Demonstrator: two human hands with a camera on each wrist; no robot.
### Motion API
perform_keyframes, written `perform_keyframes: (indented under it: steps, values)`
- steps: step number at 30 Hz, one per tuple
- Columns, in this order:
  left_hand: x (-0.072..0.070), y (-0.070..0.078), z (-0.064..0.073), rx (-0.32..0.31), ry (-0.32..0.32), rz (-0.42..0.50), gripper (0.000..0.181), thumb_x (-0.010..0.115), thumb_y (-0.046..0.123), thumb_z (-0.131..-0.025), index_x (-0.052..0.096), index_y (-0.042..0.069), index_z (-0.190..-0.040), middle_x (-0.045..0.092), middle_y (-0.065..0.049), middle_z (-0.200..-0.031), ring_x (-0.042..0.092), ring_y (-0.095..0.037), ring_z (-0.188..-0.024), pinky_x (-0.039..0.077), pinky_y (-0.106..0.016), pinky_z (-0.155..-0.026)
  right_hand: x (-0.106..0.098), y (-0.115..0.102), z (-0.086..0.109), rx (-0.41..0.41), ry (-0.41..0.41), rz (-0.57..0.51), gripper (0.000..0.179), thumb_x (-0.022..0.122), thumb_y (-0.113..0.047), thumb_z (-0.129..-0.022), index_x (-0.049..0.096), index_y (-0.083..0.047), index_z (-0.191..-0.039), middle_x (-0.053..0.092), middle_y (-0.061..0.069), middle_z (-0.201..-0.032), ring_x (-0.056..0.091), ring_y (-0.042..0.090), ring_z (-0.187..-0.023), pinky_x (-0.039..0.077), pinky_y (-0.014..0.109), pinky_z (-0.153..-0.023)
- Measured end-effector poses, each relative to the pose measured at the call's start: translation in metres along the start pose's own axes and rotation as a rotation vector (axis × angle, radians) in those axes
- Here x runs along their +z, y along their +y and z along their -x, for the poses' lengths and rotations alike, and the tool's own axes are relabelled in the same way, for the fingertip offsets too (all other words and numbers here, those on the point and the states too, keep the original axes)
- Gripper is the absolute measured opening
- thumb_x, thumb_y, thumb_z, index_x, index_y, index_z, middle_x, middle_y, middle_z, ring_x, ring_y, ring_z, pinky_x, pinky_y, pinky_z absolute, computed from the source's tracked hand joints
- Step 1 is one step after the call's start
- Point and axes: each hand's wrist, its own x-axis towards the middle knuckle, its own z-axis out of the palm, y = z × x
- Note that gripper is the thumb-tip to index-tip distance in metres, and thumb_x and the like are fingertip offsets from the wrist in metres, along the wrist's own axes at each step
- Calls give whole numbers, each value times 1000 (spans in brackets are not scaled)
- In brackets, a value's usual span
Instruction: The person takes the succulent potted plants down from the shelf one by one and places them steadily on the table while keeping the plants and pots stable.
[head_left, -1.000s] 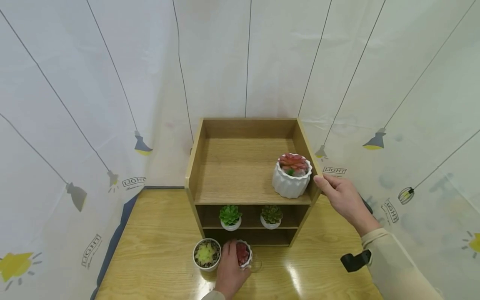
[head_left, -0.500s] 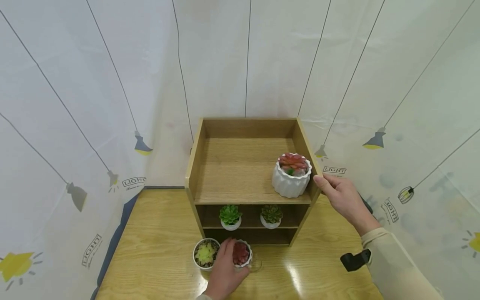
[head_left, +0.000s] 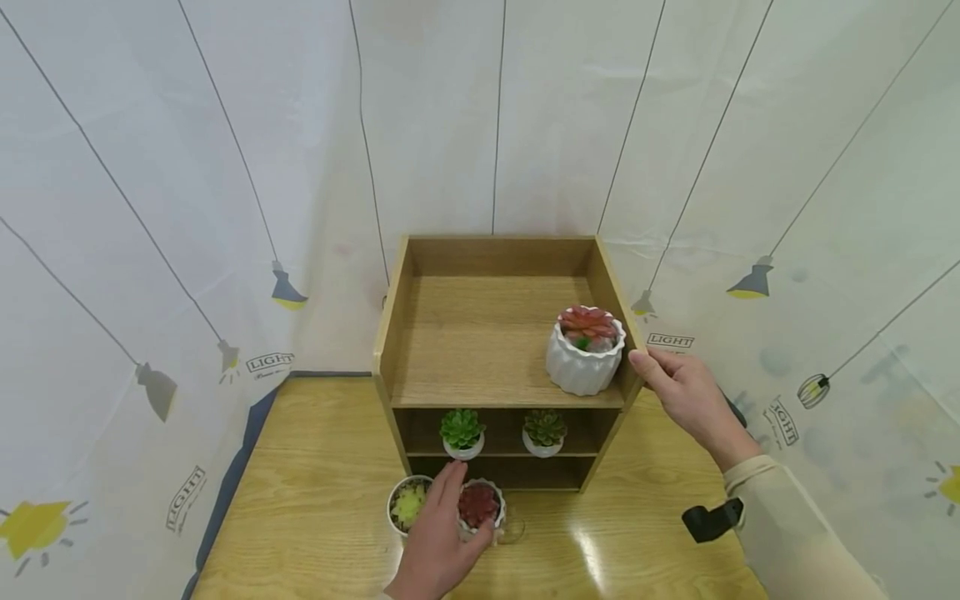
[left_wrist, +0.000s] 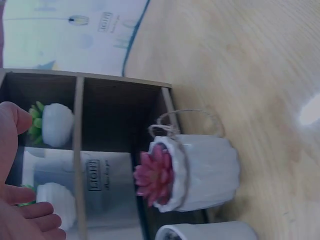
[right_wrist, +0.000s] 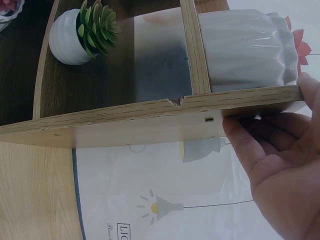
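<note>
My left hand (head_left: 437,537) is raised over the table with fingers and thumb spread and nothing between them. Below and beyond it, a red succulent in a white fluted pot (left_wrist: 207,172) stands before the shelf, a twine loop tied around its rim. Partly covered by the fingers is a yellow-green succulent in a round white pot (head_left: 408,504). With thumb and fingers, my right hand (head_left: 686,400) grips the right side panel of the wooden shelf (head_left: 480,333). Just inside that panel, on the top level, sits a larger white fluted pot with a red succulent (head_left: 583,367).
On the shelf's middle level stand two small white pots, one with a bright green succulent (head_left: 462,429), the other with a darker green one (head_left: 544,429). A wooden table (head_left: 315,467) lies beneath. Lamp-printed cloth (head_left: 480,117) hangs behind and at both sides.
My left hand has let go of the small fluted pot with the red succulent and lifted off it, shifting slightly left with fingers spreading. The right hand has stayed on the shelf panel.
</note>
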Motion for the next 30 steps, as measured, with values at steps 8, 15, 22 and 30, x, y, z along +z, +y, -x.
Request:
perform_keyframes:
  steps: [8, 15, 22, 30]
  values:
    - [-17, 9, 4, 88, 67, -35, 75, 75, 35, -93, 45, -2, -150, 46, -22, -153, 50, -41, -137, 52, -55, -101, 0, 0, 0, -2, 5, 2, 59, 43, -41, -111, 50, 4, -149, 52, 29, -145, 49, 46, -136, 43, 64, -108]
    - [-29, 13, 2, 94, 110, -13, 76, 76, 35, -92, 45, -2, -151, 47, -21, -153, 48, -41, -139, 52, -56, -100, 1, 0, -1, -9, 16, 21, 58, 43, -40, -112, 50, 5, -148, 54, 29, -144, 50, 45, -135, 44, 64, -107]
    - [-39, 16, -3, 192, 232, -58, 77, 80, 31, -89, 47, -5, -148, 51, -22, -149, 51, -40, -136, 55, -54, -98, 1, 0, 0, -16, 25, 20, 55, 44, -39, -112, 55, 4, -145, 57, 28, -142, 53, 42, -132, 46, 62, -105]
    - [-57, 24, -9, 212, 272, -35, 79, 78, 32, -90, 44, -3, -151, 48, -20, -153, 49, -38, -139, 53, -53, -101, 1, -1, -1, -19, 37, 40, 53, 43, -38, -112, 61, 4, -140, 64, 24, -134, 58, 32, -116, 51, 51, -96]
